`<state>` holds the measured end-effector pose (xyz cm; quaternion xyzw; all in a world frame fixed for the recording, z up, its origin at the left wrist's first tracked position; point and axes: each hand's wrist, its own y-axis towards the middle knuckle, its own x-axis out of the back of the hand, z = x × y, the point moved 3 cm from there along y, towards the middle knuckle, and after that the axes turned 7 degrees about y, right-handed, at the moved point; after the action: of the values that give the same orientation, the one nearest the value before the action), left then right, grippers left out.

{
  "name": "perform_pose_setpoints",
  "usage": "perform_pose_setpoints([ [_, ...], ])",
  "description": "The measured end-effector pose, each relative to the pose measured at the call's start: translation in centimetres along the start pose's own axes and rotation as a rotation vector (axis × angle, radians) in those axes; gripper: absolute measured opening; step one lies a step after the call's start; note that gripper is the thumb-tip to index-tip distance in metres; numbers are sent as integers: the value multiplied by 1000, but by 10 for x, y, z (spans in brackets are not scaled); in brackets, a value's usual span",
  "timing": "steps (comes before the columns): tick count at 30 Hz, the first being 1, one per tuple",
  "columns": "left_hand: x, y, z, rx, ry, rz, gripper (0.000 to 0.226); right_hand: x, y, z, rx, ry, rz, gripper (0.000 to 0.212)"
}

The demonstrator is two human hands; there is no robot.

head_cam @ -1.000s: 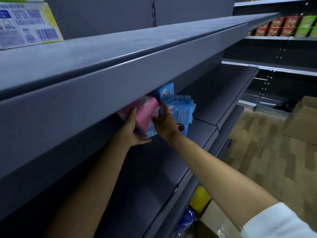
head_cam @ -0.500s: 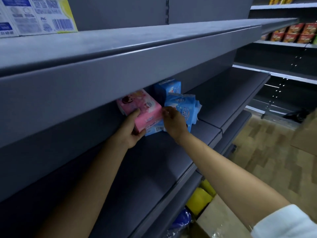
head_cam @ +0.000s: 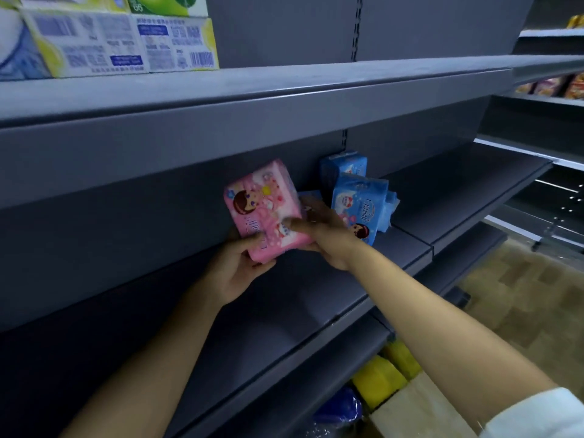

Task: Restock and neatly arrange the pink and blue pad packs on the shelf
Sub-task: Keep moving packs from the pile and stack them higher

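Note:
A pink pad pack with a cartoon print is tilted up off the grey middle shelf. My left hand grips its lower left corner from below. My right hand holds its right edge, thumb across the front. Just right of my right hand, a blue pad pack stands upright on the shelf, with a second blue pack behind it against the back panel. A sliver of another blue pack shows between the pink pack and the front blue one.
The shelf above overhangs the packs and carries white and yellow-green boxes at the left. Below the lower shelf lie yellow packs and a cardboard box. An aisle with tiled floor runs to the right.
Both hands have lifted the pink pack up and toward me, away from the blue packs. My right hand moved from the blue pack onto the pink one. The camera has tilted upward.

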<state>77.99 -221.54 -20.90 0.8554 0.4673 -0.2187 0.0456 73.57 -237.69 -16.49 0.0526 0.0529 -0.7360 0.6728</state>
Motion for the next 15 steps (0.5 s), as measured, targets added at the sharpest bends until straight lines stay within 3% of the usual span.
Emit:
perform_pose_setpoints([
  [5,24,-49,-3,31,-182,-116,40,-17,-19,-2,103,85,163,64],
  [9,29,-86,6,252,-89,-116,68,-37,-35,-7,83,84,352,82],
  [11,24,-106,11,325,-96,-75,68,-50,-43,-11,60,93,430,93],
  [15,18,-137,10,227,-250,-116,61,-65,-53,-14,43,58,473,96],
])
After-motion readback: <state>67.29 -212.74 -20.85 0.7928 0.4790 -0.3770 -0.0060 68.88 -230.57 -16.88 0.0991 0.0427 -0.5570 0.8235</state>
